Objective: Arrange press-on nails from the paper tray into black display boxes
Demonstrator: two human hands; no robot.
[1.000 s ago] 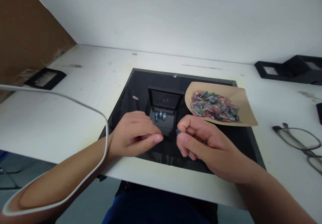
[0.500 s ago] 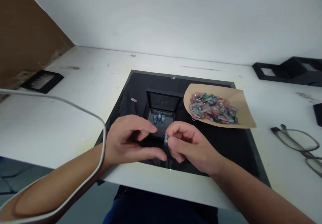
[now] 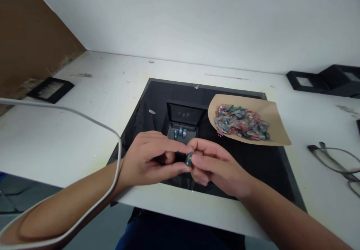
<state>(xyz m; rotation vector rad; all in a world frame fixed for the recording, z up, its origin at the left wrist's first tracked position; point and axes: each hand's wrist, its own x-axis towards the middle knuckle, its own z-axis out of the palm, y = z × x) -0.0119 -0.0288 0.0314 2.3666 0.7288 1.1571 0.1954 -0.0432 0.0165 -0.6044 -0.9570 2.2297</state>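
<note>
My left hand (image 3: 149,160) and my right hand (image 3: 213,165) meet over the near edge of a black mat (image 3: 157,100). Between their fingertips sits a small dark teal press-on nail (image 3: 189,159) with a yellow dot; both hands pinch it. Just behind the hands stands a small open black box (image 3: 184,120) with three bluish nails in its base. To the right of the box lies a tan paper sheet (image 3: 274,120) that bears a heap of several multicoloured nails (image 3: 240,122).
A single pale nail (image 3: 152,111) lies loose on the mat left of the box. A white cable (image 3: 84,117) loops over my left forearm. Eyeglasses (image 3: 336,160) rest at the right; black frames (image 3: 323,81) at the far right, another black tray (image 3: 50,89) at the left.
My right hand has brought the teal nail leftward from beside the box to my left hand, whose fingers have closed onto it.
</note>
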